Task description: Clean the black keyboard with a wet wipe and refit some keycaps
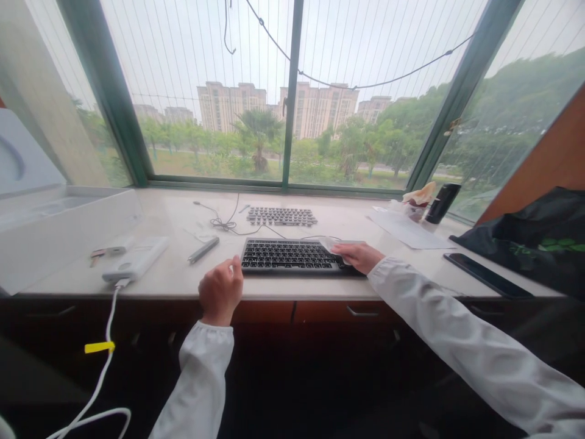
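Observation:
A black keyboard base (pixel 287 256) without keycaps lies near the front edge of the white counter. My right hand (pixel 361 256) is closed on a white wipe (pixel 328 244) and rests over the keyboard's right end. At the keyboard's left end, my left hand (pixel 221 289) is curled with its thumb up beside the corner; whether it pinches anything is hidden. Behind the keyboard, rows of loose keycaps (pixel 282 216) are laid out, with a thin dark cable (pixel 223 225) to their left. A grey pen-like tool (pixel 203 250) lies left of the keyboard.
At left stand a white open box (pixel 91 210) and a white power bank (pixel 137 261) with a cable. Toward the right are paper (pixel 406 228), a black cylinder (pixel 443 203), a phone (pixel 487 274) and a black bag (pixel 530 235). Windows rise behind the counter.

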Demonstrator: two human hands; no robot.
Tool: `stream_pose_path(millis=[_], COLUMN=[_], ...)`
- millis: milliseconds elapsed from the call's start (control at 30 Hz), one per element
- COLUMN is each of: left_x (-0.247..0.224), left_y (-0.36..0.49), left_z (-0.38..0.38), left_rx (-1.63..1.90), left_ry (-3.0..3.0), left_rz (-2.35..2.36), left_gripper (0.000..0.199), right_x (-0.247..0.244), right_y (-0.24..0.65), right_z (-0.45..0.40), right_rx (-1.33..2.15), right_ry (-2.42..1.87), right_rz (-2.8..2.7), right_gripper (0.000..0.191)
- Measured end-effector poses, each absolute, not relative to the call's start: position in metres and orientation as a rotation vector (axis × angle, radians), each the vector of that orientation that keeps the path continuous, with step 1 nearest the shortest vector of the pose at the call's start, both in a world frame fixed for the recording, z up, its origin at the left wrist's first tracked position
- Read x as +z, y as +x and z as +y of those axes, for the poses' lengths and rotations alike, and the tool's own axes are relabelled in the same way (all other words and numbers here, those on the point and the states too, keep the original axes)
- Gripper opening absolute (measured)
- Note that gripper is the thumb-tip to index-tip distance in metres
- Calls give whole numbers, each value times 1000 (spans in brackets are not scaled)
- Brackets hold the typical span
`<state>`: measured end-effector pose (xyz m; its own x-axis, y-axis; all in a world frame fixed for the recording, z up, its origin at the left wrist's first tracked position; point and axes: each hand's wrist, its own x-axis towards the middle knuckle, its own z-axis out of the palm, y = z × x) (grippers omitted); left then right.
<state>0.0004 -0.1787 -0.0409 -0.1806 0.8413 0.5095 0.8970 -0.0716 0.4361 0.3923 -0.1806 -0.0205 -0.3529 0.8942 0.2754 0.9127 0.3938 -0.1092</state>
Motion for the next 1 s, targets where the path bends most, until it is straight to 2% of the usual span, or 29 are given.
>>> stream_pose_path(millis=[300,1000], left_x=[-39,-37], left_y=[2,3], left_z=[-180,-183], left_rx=[-1073,-1056], left_ry=[-1954,-1984], left_rz=[-2096,-2098], left_gripper=[51,52], right_x=[-25,-21], right_y=[384,293], right_z=[-170,-141], right_rx=[107,122], right_ry=[-1430,-1206], right_rz=[-2360,-2486], right_gripper=[36,44])
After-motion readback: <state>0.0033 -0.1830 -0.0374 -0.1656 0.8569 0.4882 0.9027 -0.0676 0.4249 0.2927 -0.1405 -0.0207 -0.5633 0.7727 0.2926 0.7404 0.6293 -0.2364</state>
